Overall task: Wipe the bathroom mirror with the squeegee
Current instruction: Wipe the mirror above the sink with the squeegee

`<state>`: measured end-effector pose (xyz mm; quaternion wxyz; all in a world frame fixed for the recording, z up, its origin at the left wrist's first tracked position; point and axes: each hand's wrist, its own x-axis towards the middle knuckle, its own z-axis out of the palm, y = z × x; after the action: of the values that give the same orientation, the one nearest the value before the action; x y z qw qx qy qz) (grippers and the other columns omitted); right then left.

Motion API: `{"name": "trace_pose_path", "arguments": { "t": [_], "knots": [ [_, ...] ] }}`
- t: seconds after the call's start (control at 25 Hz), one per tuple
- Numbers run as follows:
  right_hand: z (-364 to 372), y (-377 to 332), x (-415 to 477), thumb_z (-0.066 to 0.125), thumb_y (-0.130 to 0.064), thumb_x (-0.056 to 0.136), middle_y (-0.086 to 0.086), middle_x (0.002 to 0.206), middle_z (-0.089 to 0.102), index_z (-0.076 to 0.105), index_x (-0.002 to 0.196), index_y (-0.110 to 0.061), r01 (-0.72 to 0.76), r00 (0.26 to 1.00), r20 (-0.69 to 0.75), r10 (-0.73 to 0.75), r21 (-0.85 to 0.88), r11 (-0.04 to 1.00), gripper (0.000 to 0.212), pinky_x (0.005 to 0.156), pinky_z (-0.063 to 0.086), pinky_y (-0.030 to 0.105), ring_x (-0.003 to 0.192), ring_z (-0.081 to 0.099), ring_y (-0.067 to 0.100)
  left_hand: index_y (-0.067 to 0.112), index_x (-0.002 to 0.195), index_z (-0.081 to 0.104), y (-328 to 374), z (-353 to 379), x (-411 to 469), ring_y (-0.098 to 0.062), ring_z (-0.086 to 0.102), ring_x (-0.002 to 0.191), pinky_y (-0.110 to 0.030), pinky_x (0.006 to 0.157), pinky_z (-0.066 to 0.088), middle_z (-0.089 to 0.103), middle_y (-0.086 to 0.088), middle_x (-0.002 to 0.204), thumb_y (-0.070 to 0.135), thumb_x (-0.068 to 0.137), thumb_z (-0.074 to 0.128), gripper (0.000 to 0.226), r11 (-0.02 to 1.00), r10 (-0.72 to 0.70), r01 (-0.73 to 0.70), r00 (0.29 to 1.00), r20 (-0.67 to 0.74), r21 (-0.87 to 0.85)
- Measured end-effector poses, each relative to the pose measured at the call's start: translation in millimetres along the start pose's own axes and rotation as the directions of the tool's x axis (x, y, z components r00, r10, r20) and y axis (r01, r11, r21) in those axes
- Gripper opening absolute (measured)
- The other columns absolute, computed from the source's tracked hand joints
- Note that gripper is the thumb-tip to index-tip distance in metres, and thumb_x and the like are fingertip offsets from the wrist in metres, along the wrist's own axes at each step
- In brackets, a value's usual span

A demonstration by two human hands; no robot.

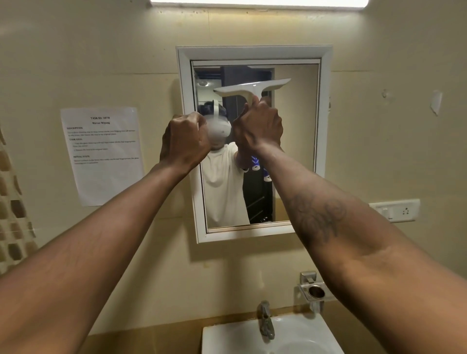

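Your right hand point(257, 126) is clamped round the handle of the squeegee point(252, 88), its blade tilted and held high before the upper part of the mirror point(293, 151), probably so each stroke can run down toward the sink point(211, 336). Your left hand point(185, 141) is curled into a fist at the mirror's left edge with nothing visible in it, likely just for balance.

Dim, warm light from overhead strip light point(257, 3) — edges bowed, detail soft.

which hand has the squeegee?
The right hand, gripping the white squeegee by its handle; the left hand is a curled fist with nothing visible in it.
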<state>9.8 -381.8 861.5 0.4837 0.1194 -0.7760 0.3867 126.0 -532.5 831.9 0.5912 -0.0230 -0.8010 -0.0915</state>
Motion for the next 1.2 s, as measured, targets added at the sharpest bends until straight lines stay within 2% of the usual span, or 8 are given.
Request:
{"name": "trace_pose_path", "arguments": {
  "t": [0.16,0.32,0.6,0.76,0.96,1.08,1.2],
  "knots": [
    [10.0,19.3,-34.5,0.034,-0.047,0.111,-0.009,0.079,0.048,0.058,0.112,-0.016,-0.027,1.000,0.004,0.027,0.035,0.999,0.039,0.051,0.037,0.022,0.059,0.050,0.005,0.009,0.109,0.071,1.8,5.7,-10.2,-0.025,0.066,0.099,-0.030,0.074,0.052,0.074,-0.008,0.102,0.024,0.096,0.060,0.023,1.000,-0.023,0.023,0.999,0.033,-0.006],
    [14.1,40.9,-73.5,0.027,-0.056,0.110,-0.007,0.082,0.046,0.057,0.113,-0.016,-0.030,0.996,0.087,0.031,-0.020,0.999,0.050,0.059,0.047,0.029,0.072,0.062,0.018,0.012,0.105,0.072,5.5,6.3,-22.7,-0.028,0.066,0.101,-0.038,0.082,0.056,0.075,-0.008,0.104,0.022,0.094,0.059,0.020,0.999,-0.044,0.045,0.996,0.078,-0.017],
    [2.4,66.5,-131.5,0.026,-0.055,0.110,0.003,0.086,0.054,0.054,0.110,-0.013,-0.127,0.968,0.214,0.133,-0.039,0.991,0.051,0.064,0.047,0.035,0.083,0.068,0.034,0.014,0.098,0.070,10.0,7.5,-46.5,-0.031,0.065,0.099,-0.041,0.081,0.056,0.074,-0.009,0.100,0.020,0.091,0.056,0.017,0.997,-0.074,0.077,0.987,0.142,-0.015],
    [-1.6,79.3,-162.5,0.035,-0.046,0.110,0.015,0.093,0.069,0.051,0.109,-0.010,-0.169,0.951,0.253,0.179,-0.061,0.984,0.040,0.073,0.058,0.047,0.087,0.070,0.041,0.014,0.095,0.068,9.7,9.9,-60.1,-0.032,0.066,0.095,-0.042,0.080,0.055,0.074,-0.008,0.098,0.018,0.090,0.055,0.014,0.997,-0.078,0.081,0.981,0.175,-0.010],
    [1.2,92.6,-193.8,0.034,-0.040,0.111,0.016,0.094,0.069,0.050,0.114,-0.009,-0.221,0.928,0.300,0.219,-0.030,0.975,0.034,0.074,0.059,0.051,0.086,0.070,0.040,0.014,0.100,0.071,10.1,10.5,-79.9,-0.031,0.067,0.097,-0.040,0.083,0.055,0.075,-0.007,0.102,0.016,0.091,0.058,0.016,0.995,-0.094,0.101,0.974,0.206,-0.021],
    [2.9,107.8,-231.4,0.032,-0.039,0.112,0.014,0.092,0.068,0.048,0.112,-0.011,-0.251,0.902,0.343,0.263,-0.081,0.965,0.032,0.074,0.059,0.050,0.084,0.070,0.037,0.013,0.103,0.071,9.7,12.4,-95.5,-0.033,0.066,0.100,-0.039,0.085,0.054,0.074,-0.011,0.104,0.016,0.090,0.060,0.017,0.992,-0.122,0.127,0.964,0.237,-0.003],
    [3.1,115.7,-259.2,0.033,-0.037,0.112,0.012,0.094,0.068,0.048,0.118,-0.012,-0.268,0.880,0.380,0.284,-0.095,0.959,0.031,0.074,0.059,0.049,0.083,0.070,0.032,0.011,0.109,0.072,11.8,16.8,-111.6,-0.034,0.066,0.103,-0.039,0.086,0.053,0.074,-0.013,0.107,0.016,0.091,0.061,0.021,0.991,-0.135,0.135,0.949,0.285,0.021]
  ]
}}
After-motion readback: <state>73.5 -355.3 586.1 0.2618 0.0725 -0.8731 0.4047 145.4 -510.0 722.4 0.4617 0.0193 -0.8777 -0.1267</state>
